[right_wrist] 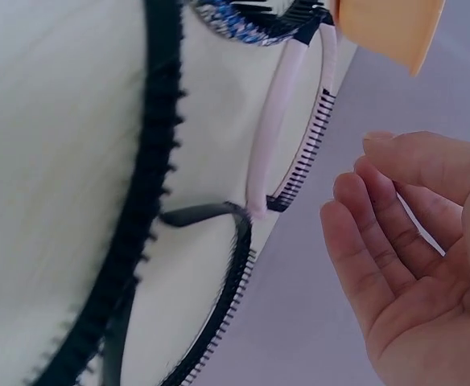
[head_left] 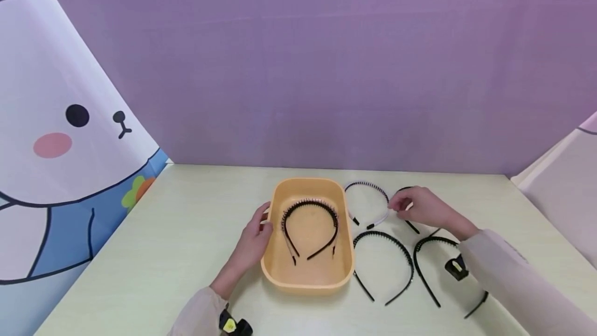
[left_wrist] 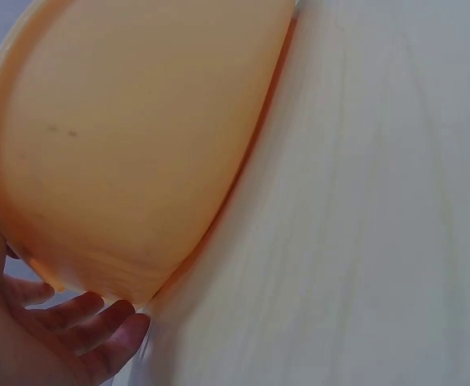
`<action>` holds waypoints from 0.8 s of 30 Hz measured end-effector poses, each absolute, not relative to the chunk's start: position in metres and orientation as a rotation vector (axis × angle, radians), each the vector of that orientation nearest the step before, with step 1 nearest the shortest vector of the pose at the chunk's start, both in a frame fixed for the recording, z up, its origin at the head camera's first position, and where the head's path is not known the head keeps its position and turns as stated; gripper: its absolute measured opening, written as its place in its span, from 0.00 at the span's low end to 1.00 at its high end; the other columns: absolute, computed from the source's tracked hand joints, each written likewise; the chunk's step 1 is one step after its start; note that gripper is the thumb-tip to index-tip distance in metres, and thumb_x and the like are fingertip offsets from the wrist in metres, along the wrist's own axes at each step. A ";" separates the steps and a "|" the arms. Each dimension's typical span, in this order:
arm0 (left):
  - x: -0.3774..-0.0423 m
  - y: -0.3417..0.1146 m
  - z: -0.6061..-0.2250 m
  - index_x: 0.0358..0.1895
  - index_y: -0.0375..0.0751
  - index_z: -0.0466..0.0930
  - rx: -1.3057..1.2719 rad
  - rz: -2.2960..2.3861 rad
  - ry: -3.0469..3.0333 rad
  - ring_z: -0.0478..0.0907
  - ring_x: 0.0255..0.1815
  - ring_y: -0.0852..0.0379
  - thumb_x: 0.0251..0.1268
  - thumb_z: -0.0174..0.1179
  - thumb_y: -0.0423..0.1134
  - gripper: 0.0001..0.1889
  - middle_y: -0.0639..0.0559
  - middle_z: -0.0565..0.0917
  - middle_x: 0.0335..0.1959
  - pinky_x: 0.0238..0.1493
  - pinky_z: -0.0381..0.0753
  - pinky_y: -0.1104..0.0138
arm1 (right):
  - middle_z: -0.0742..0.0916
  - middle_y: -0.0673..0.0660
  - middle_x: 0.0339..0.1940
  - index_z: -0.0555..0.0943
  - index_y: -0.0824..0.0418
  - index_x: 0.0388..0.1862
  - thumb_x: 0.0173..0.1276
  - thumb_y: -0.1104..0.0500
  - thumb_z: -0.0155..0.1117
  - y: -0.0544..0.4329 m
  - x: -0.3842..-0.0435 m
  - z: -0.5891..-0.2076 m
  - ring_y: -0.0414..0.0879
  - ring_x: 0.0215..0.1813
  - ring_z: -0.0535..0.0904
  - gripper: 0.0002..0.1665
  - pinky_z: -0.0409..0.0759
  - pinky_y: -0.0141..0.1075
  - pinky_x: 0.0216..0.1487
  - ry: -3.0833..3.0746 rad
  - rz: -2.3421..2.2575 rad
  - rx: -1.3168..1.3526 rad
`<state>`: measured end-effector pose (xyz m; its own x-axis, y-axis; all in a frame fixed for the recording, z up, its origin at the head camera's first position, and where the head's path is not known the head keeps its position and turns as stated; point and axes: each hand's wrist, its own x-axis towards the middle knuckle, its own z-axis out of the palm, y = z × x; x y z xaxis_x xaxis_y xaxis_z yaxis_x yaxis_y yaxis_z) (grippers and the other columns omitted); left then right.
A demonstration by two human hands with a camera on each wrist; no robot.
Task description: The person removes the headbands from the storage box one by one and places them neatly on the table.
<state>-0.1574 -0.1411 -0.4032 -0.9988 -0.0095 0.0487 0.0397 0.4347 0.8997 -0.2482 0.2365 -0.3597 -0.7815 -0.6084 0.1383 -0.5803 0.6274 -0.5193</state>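
Observation:
A yellow-orange plastic tub [head_left: 308, 289] stands on the table with black and pale toothed headbands [head_left: 309, 201] inside. My left hand [head_left: 252, 237] holds its left side, thumb at the rim; in the left wrist view the fingers [left_wrist: 110, 346] lie along the outer wall [left_wrist: 138, 145]. My right hand [head_left: 422, 206] is over the far right headbands. In the right wrist view that hand [right_wrist: 420, 241] has thumb and fingers apart, nothing between them. Nearby lie a white headband [right_wrist: 271, 121] with black ends and a black one [right_wrist: 239, 265].
Two more black headbands lie nearer the front, one [head_left: 406, 253] beside the tub and one [head_left: 417, 263] partly hidden by my right forearm. A purple backdrop [head_left: 298, 92] rises behind the pale table [head_left: 186, 222]. A cartoon-printed cloth [head_left: 70, 180] hangs at the left.

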 end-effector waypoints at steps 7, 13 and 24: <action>-0.158 -0.142 -0.405 0.73 0.40 0.56 -0.028 -1.633 -2.623 0.76 0.54 0.43 0.72 0.41 0.35 0.26 0.33 0.72 0.62 0.51 0.78 0.54 | 0.87 0.57 0.36 0.84 0.64 0.38 0.58 0.71 0.65 0.224 -0.253 -0.356 0.40 0.36 0.80 0.09 0.79 0.32 0.37 2.781 -0.826 -0.991; -0.158 -0.141 -0.404 0.73 0.40 0.56 -0.035 -1.623 -2.629 0.76 0.54 0.43 0.72 0.41 0.35 0.26 0.32 0.71 0.62 0.52 0.78 0.53 | 0.87 0.58 0.35 0.84 0.64 0.39 0.60 0.69 0.63 0.216 -0.256 -0.356 0.40 0.36 0.79 0.08 0.78 0.31 0.36 2.777 -0.828 -0.947; -0.159 -0.141 -0.405 0.73 0.41 0.56 -0.033 -1.639 -2.628 0.76 0.54 0.43 0.72 0.41 0.36 0.26 0.32 0.71 0.62 0.51 0.78 0.53 | 0.87 0.60 0.34 0.84 0.66 0.38 0.61 0.69 0.62 0.199 -0.263 -0.354 0.41 0.35 0.80 0.08 0.78 0.32 0.34 2.748 -0.895 -0.989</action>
